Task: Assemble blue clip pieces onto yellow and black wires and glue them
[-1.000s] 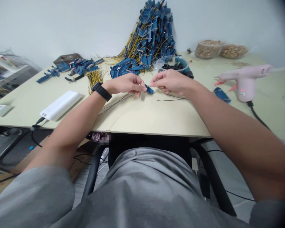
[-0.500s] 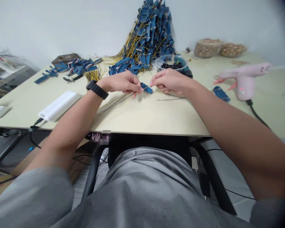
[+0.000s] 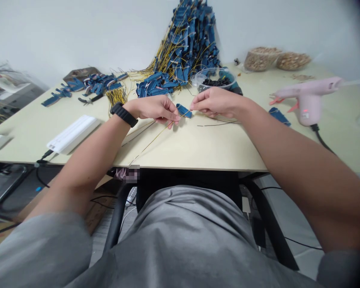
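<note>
Over the middle of the table, my left hand [image 3: 160, 111] is closed in a pinch on a thin yellow wire [image 3: 153, 140]. The wire's long end slants down toward the table's front edge. My right hand [image 3: 211, 102] pinches the other end of the same wire, its fingertips a short way to the right of the left ones. Just behind the stretch between them is a small blue piece [image 3: 183, 110]; whether it is joined to the wire I cannot tell. Dark thin wires [image 3: 216, 124] lie on the table under the right hand.
A tall heap of blue pieces with yellow wires [image 3: 192, 44] leans against the wall. Before it stands a clear bowl [image 3: 198, 82] of black parts. Pliers [image 3: 91, 99] and a white power strip [image 3: 73, 134] lie left; a pink glue gun [image 3: 310, 96] and a blue piece [image 3: 279, 116] lie right.
My left hand has shifted slightly down and toward me. The yellow wire's long end now shows stretched toward the table's front edge. My right hand has hardly moved.
</note>
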Tool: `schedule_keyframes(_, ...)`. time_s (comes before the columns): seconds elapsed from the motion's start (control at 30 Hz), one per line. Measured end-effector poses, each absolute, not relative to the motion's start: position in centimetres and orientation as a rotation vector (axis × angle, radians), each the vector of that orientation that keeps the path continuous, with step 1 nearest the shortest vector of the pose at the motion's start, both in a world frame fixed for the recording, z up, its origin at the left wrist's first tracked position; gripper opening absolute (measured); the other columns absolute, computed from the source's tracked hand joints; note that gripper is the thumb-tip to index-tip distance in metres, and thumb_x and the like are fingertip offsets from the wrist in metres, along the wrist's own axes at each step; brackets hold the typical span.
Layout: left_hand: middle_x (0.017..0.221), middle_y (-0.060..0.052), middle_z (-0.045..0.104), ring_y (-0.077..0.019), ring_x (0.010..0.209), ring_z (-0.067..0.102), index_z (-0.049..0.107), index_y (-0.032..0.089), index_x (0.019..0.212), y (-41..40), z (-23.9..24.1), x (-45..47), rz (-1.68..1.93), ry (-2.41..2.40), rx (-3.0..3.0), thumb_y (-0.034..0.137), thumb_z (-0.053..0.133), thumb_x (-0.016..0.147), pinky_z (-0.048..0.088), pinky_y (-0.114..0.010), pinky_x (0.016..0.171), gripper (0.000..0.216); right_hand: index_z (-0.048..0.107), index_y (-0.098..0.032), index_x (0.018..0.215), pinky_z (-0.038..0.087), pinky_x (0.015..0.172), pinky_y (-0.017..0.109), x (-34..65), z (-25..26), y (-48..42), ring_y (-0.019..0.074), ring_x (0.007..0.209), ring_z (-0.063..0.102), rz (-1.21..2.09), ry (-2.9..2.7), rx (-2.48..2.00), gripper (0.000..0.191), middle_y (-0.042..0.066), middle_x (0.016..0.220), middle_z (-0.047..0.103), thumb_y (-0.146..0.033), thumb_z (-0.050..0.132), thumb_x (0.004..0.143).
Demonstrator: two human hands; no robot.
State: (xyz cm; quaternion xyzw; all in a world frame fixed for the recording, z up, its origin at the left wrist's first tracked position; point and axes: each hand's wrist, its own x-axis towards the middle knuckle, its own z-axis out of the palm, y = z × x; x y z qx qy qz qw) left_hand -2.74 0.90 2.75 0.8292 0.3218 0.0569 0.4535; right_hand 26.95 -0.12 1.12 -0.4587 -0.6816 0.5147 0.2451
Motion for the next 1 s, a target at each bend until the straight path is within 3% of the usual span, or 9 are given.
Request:
schedule_keyframes(0.3,0.082,-0.01,0.083,-0.0135,0.056,0.05,0.094,0.023,0.095,0.6,3.5,-2.8,0.073,0.845,2.093,0.077,0.103,0.1,0.034,-0.035,0.057,0.054,0.082,-0.021,0.105,0.025,0.047,0.026,26.6,1.4,-0.5,0.0097,0.051,0.036,1.379,-1.836,-1.319,0.02,-0.007,0.064,0.052,-0.02,0.099,0.114)
schedule_keyframes(0.43,0.086,-0.012,0.084,-0.0161,0.059,0.054,0.095,0.025,0.096,0.3,3.7,-2.6,0.052,0.912,2.109,0.081,0.1,0.097,0.039,-0.038,0.061,0.056,0.082,-0.02,0.104,0.024,0.047,0.025,26.1,1.9,-1.3,0.0097,0.05,0.035,1.391,-1.771,-1.35,0.019,-0.006,0.063,0.052,-0.008,0.088,0.117)
schedule_keyframes(0.67,0.091,-0.016,0.085,-0.0254,0.07,0.068,0.095,0.027,0.094,0.4,3.4,-2.5,0.046,0.999,2.159,0.091,0.092,0.095,0.052,-0.048,0.07,0.064,0.08,-0.02,0.104,0.025,0.048,0.022,26.1,2.0,-1.3,0.0086,0.052,0.035,1.421,-1.758,-1.331,0.02,-0.006,0.066,0.051,-0.011,0.089,0.12)
schedule_keyframes(0.83,0.094,-0.017,0.087,-0.0266,0.069,0.069,0.094,0.029,0.092,0.1,3.5,-2.5,0.036,1.057,2.14,0.091,0.094,0.09,0.053,-0.049,0.068,0.062,0.079,-0.018,0.101,0.026,0.047,0.02,26.1,2.2,-1.5,0.0077,0.052,0.035,1.462,-1.722,-1.351,0.024,-0.005,0.067,0.054,-0.004,0.082,0.12)
schedule_keyframes(1.0,0.087,-0.014,0.084,-0.0296,0.077,0.079,0.093,0.026,0.094,0.1,4.1,-3.1,0.178,1.176,2.31,0.079,0.089,0.102,0.057,-0.045,0.072,0.054,0.08,-0.019,0.094,0.025,0.045,0.02,26.3,2.0,-1.0,0.0072,0.05,0.035,1.471,-1.692,-1.334,0.027,-0.005,0.066,0.052,-0.004,0.085,0.116)
